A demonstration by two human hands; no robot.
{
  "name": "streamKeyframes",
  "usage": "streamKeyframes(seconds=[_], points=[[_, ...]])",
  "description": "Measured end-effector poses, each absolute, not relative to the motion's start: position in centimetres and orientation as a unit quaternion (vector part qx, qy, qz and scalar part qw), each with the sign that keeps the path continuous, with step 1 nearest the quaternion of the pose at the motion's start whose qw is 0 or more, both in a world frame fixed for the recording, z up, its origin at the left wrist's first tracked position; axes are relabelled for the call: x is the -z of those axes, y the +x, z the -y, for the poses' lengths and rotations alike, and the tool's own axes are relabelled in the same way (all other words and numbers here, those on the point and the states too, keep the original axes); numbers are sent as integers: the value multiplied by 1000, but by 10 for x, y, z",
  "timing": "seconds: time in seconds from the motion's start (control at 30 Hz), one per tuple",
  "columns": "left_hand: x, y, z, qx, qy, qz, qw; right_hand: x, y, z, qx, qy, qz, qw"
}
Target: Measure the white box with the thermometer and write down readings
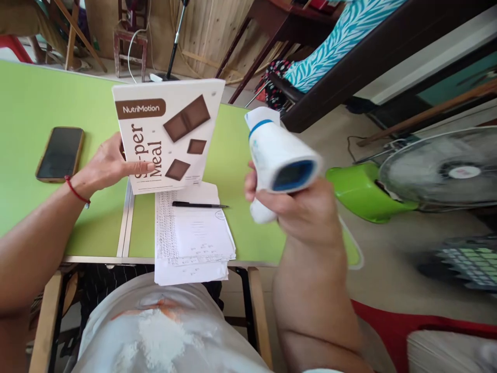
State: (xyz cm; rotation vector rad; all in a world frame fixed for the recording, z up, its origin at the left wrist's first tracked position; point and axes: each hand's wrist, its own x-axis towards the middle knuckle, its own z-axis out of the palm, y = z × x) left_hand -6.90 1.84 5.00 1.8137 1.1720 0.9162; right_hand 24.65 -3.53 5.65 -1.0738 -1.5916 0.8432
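Note:
My left hand grips a white box by its left edge, the thumb lying across the front. The box is printed with brown chocolate squares and the words "NutriMotion" and "Meal", and it is held tilted above the table. In my right hand is a white and blue infrared thermometer, its handle wrapped by my fingers and its small dark screen facing me. Below the box lie written paper sheets with a black pen on top.
A phone lies on the green folding table at the left. Right of the table are a green and clear fan and a red chair. Part of another person shows at the upper left.

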Motion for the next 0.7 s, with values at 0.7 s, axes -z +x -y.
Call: streamKeyframes(seconds=[0.7], points=[[-56, -63, -16, -258, 736, -479, 403, 1, 141, 95, -693, -406, 336, 492]])
